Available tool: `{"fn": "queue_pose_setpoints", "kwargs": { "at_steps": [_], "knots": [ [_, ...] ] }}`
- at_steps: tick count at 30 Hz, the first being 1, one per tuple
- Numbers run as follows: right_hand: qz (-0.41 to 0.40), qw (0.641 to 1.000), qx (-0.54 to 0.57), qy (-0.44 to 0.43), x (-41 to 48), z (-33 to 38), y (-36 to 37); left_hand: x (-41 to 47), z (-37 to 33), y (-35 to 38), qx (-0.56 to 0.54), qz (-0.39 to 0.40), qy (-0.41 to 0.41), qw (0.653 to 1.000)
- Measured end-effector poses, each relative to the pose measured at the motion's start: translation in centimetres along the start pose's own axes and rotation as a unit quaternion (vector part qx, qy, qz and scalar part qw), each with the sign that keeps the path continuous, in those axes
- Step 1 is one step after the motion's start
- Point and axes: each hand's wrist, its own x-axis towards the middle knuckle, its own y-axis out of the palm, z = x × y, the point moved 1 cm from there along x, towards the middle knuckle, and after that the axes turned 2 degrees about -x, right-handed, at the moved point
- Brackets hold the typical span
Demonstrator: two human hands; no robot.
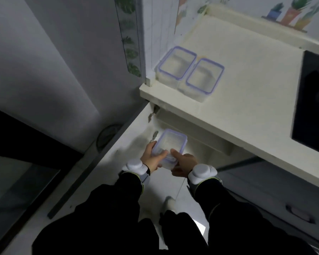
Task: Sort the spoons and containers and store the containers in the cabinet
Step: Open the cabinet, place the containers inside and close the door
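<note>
Pale counter top runs above and to the right of our hands, with a dark inset panel at its far right edge and a wall print of potted plants behind it. Two clear containers with purple rims sit on that counter well above our hands, touching side by side: the left counter container near the corner and the right counter container just beside it.

Below the counter edge, the cabinet stands open, its door swung out to the left of our left hand. We hold a stack of clear containers in front of the opening, between both hands; the top one has a purple rim and smaller ones nest under it, though blur keeps us from counting them.

Our left hand wraps the stack's left side, fingers curled under and thumb pressed on the near rim. Our right hand grips the near right corner, thumb on top and fingers closed beneath. White wrist bands sit on both wrists over dark sleeves.

A closed drawer front with a handle lies to the lower right of our right hand, and a shoe shows on the pale floor below our wrists
</note>
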Motion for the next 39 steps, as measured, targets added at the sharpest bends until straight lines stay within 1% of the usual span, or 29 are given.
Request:
{"fn": "queue_pose_setpoints", "kwargs": {
  "at_steps": [4, 6, 9, 13, 16, 18, 20, 23, 27, 29, 31, 33, 36, 38, 39],
  "knots": [
    [-0.049, 0.997, -0.006, -0.052, 8.0, -0.9, 0.0, 7.2, 2.0, 1.3, -0.032, 0.034, 0.029, 0.998],
    [-0.077, 0.993, -0.023, -0.088, 12.0, -1.1, 0.2, 11.2, 3.1, 2.0, -0.028, 0.041, 0.067, 0.996],
    [-0.087, 0.987, -0.033, -0.131, 15.6, -0.6, 0.2, 16.3, 4.4, 2.9, -0.035, 0.049, 0.125, 0.990],
    [-0.129, 0.968, -0.097, -0.194, 20.1, 0.5, -0.4, 22.1, 4.8, 3.8, -0.082, 0.023, 0.158, 0.984],
    [-0.142, 0.954, -0.129, -0.232, 23.6, 1.5, -0.7, 26.2, 5.0, 4.1, -0.070, 0.012, 0.213, 0.975],
    [-0.136, 0.943, -0.165, -0.254, 25.4, 1.9, -0.7, 29.4, 5.9, 4.4, -0.060, -0.010, 0.240, 0.969],
    [-0.128, 0.935, -0.211, -0.256, 26.7, 2.3, -0.6, 29.6, 5.6, 4.6, -0.067, -0.014, 0.226, 0.972],
    [-0.145, 0.927, -0.218, -0.268, 29.0, 2.9, 0.0, 30.7, 5.4, 4.7, -0.103, -0.003, 0.244, 0.964],
    [-0.165, 0.932, -0.166, -0.276, 31.1, 3.9, 0.9, 31.8, 5.2, 4.5, -0.109, -0.029, 0.256, 0.960],
    [-0.178, 0.931, -0.155, -0.280, 31.6, 3.9, 1.5, 32.1, 6.1, 4.1, -0.075, -0.051, 0.264, 0.960],
    [-0.182, 0.927, -0.157, -0.287, 32.0, 3.8, 2.0, 31.4, 6.7, 3.7, -0.023, -0.048, 0.275, 0.960],
    [-0.186, 0.921, -0.182, -0.291, 32.2, 4.0, 2.3, 31.2, 7.2, 3.6, -0.019, -0.044, 0.298, 0.953],
    [-0.197, 0.910, -0.225, -0.287, 31.7, 4.3, 2.3, 32.7, 8.0, 3.6, -0.008, -0.052, 0.307, 0.950],
    [-0.200, 0.889, -0.280, -0.302, 31.6, 4.3, 2.1, 32.7, 8.3, 3.9, -0.025, -0.055, 0.309, 0.949],
    [-0.198, 0.872, -0.314, -0.320, 31.6, 4.2, 1.9, 32.7, 8.3, 4.1, -0.020, -0.060, 0.315, 0.947]
  ]
}}
